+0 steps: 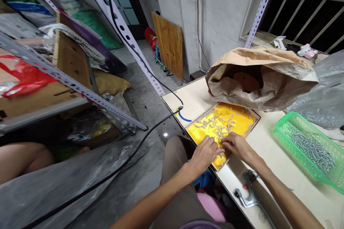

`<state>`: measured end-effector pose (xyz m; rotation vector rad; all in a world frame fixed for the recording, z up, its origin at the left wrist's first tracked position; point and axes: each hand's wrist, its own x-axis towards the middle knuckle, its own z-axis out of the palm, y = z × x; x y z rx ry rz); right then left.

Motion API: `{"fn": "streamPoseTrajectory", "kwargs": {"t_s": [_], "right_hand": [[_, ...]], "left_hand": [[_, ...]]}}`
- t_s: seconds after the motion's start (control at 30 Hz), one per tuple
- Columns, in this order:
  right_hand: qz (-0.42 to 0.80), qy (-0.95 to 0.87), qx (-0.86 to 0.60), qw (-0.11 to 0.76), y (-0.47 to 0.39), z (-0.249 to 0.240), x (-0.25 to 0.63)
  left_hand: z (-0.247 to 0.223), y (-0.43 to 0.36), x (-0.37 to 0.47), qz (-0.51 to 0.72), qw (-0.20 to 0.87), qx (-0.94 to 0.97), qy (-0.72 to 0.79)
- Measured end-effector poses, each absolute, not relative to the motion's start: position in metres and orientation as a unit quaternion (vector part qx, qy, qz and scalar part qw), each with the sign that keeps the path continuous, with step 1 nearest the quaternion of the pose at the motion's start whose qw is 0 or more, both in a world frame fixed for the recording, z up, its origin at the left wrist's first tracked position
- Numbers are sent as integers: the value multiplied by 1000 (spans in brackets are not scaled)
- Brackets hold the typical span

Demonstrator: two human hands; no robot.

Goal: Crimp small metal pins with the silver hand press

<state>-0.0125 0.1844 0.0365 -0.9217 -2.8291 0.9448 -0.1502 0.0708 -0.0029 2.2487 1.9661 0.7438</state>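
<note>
Both of my hands are over the near end of a shallow wood-edged tray [193,130] with a yellow bottom, where many small silvery metal pins or screws [215,120] lie scattered. My left hand [205,153] has its fingers bent and pressed together, the thumb pointing towards the other hand. Close beside it, almost touching, my right hand [238,146] is closed in a pinch. Whatever the fingertips hold is too small or hidden to make out. To the right, a green plastic basket [301,166] contains a heap of similar metal pieces.
A silver hand tool with a red dot [251,198] lies on the table by my right forearm. Behind the tray sits a large open paper sack [260,96]. A black cable [150,132] crosses from the left to the table corner. Metal shelving [72,86] stands left.
</note>
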Motion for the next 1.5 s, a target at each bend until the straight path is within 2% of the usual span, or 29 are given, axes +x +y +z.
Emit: {"fn": "streamPoseTrajectory", "kwargs": {"t_s": [0.17, 0.37, 0.47, 0.7, 0.8, 1.03, 1.17, 1.37, 1.5], "right_hand": [[134, -915, -381, -11, 199, 43, -34], [105, -922, -371, -34, 208, 44, -44], [162, -928, -335, 9, 203, 41, -36], [431, -845, -308, 75, 186, 24, -13], [457, -828, -310, 93, 181, 22, -8], [429, -839, -312, 121, 173, 21, -6], [398, -862, -303, 86, 185, 24, -5], [175, -901, -388, 79, 230, 34, -10], [148, -895, -420, 36, 244, 32, -16]], "left_hand": [[2, 76, -156, 279, 78, 668, 685], [0, 88, -158, 324, 85, 628, 703], [2, 93, -156, 290, 76, 642, 706], [2, 89, -159, 229, 106, 750, 612], [0, 85, -160, 211, 95, 764, 602], [-7, 83, -155, 223, 97, 747, 618], [-4, 84, -155, 228, 112, 717, 649], [6, 85, -153, 242, 109, 665, 698], [9, 92, -151, 289, 97, 650, 696]]}}
